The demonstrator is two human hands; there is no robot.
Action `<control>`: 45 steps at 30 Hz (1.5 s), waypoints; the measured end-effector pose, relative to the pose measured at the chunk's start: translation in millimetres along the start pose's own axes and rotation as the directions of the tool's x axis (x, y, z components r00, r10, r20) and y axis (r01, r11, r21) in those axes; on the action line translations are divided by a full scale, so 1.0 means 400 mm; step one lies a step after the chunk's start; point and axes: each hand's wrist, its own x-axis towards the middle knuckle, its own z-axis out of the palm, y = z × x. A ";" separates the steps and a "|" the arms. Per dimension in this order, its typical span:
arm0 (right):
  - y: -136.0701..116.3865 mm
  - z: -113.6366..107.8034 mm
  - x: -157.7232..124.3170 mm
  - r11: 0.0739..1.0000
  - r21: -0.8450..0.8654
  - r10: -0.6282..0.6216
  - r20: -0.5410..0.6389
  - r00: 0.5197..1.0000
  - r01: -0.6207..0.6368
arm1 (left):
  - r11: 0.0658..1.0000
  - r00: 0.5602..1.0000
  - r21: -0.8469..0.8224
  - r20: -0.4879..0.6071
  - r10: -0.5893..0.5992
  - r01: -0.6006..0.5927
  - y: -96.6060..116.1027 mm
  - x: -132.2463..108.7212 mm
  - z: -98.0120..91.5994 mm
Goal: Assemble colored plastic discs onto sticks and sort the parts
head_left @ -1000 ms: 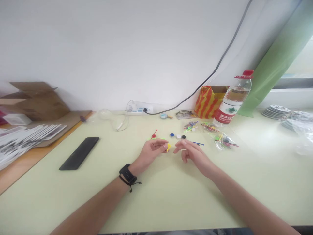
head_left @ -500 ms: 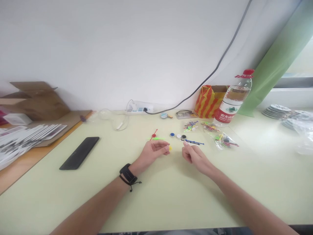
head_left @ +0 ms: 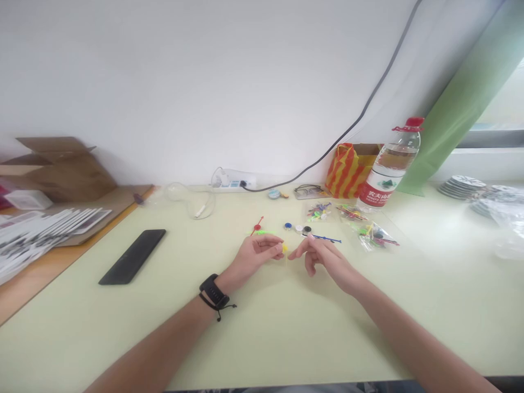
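Observation:
My left hand (head_left: 261, 250) pinches a small yellow plastic spinner arrow (head_left: 285, 249) between thumb and fingertips, just above the table. A thin part of it points down, blurred. My right hand (head_left: 323, 255) is at its right with the index finger stretched out to the yellow piece; whether they touch I cannot tell. Its other fingers bend loosely and hold nothing visible. Behind my left hand lie a red spinner arrow (head_left: 257, 227) and a green one (head_left: 262, 232). Behind my right hand are a blue disc (head_left: 288, 226), a white disc (head_left: 298, 228), a black disc (head_left: 307, 230) and a blue arrow (head_left: 327, 238).
Clear bags of coloured pieces (head_left: 374, 236) lie at the right, before a water bottle (head_left: 385, 169) and a striped bag (head_left: 347, 172). A black phone-like slab (head_left: 133, 256) rests at the left. A power strip (head_left: 233, 183) sits by the wall. Stacked discs (head_left: 462, 186) stand far right.
My right hand has uncurled from a closed shape, its index finger now reaching left to the yellow spinner arrow. A thin downward part of the arrow shows now. My left hand stays in place.

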 end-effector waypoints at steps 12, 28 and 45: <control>0.003 0.014 -0.004 0.992 -0.121 -0.031 -0.066 0.997 0.023 | 1.000 1.000 -0.009 0.004 0.008 -0.008 0.000 0.002 0.000; 0.015 -0.010 0.014 0.990 0.109 0.079 0.060 0.995 -0.085 | 1.000 1.000 0.009 -0.005 -0.001 0.001 0.001 0.001 0.000; 0.045 0.009 0.017 0.944 -0.319 -0.096 -0.029 0.995 0.081 | 1.000 0.999 0.012 0.053 -0.007 0.006 0.002 -0.003 0.002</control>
